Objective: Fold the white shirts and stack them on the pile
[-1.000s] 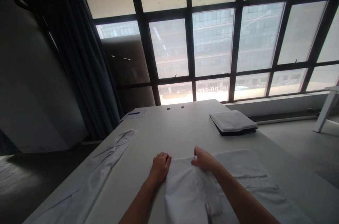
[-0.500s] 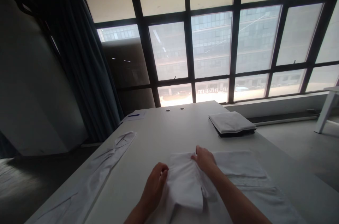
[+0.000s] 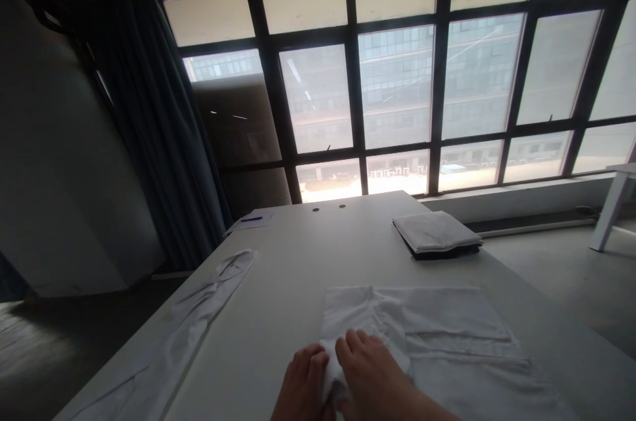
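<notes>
White garment [image 3: 432, 318] spread on the table [image 3: 293, 268], under and beyond left hand [image 3: 304, 378] and right hand [image 3: 368, 368].
The near part is bunched beneath curled fingers; whether it is pinched cannot be told. Edges are best kept aligned, and creases to the hands' right smoothed.

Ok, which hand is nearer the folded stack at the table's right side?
Right. The right hand is on the near side of the folded stack, leftward; the left hand is farther left.
</notes>
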Demonstrator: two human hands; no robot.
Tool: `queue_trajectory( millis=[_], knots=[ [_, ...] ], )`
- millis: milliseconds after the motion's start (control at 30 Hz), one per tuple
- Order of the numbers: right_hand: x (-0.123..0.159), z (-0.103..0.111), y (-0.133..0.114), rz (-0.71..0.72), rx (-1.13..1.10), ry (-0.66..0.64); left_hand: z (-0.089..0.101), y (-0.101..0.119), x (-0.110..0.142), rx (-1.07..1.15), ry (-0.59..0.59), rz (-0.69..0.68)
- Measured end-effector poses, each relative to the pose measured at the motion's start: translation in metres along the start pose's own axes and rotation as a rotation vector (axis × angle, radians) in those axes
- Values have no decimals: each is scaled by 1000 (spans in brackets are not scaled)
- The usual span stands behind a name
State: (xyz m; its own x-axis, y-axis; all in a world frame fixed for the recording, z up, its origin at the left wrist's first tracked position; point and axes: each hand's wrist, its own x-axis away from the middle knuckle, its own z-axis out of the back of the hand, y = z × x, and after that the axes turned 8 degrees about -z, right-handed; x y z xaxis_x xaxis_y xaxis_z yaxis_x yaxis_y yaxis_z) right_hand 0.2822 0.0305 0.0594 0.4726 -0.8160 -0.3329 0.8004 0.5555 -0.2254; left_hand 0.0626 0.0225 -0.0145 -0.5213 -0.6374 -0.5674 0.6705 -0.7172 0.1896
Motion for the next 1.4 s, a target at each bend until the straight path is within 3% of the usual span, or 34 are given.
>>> queue_trajectory(
  millis=[133,233,433,567,633,733,900,1100,1200,1400],
  knots=[
    [23,-41,21,48,205,328,-10,-2,6,-44,-30,10],
    [32,-43,36,174,202,426,-10,-3,5,-8,-86,-18],
    [45,-43,57,356,122,338,17,-7,-5,158,-301,-53],
    [54,-57,71,320,23,233,37,-2,-13,205,-307,-56],
    [55,-55,74,300,-28,180,43,3,-15,192,-297,-59],
    [55,-44,73,325,-69,203,48,8,-18,154,-304,-84],
    [53,-39,72,437,-110,235,49,9,-21,134,-336,-110],
    [54,-56,76,509,-139,198,48,7,-29,249,-545,-207],
    [54,-58,78,513,-167,196,49,3,-28,286,-569,-185],
    [52,-71,84,588,-167,217,21,-26,-5,244,-586,-269]
  ],
)
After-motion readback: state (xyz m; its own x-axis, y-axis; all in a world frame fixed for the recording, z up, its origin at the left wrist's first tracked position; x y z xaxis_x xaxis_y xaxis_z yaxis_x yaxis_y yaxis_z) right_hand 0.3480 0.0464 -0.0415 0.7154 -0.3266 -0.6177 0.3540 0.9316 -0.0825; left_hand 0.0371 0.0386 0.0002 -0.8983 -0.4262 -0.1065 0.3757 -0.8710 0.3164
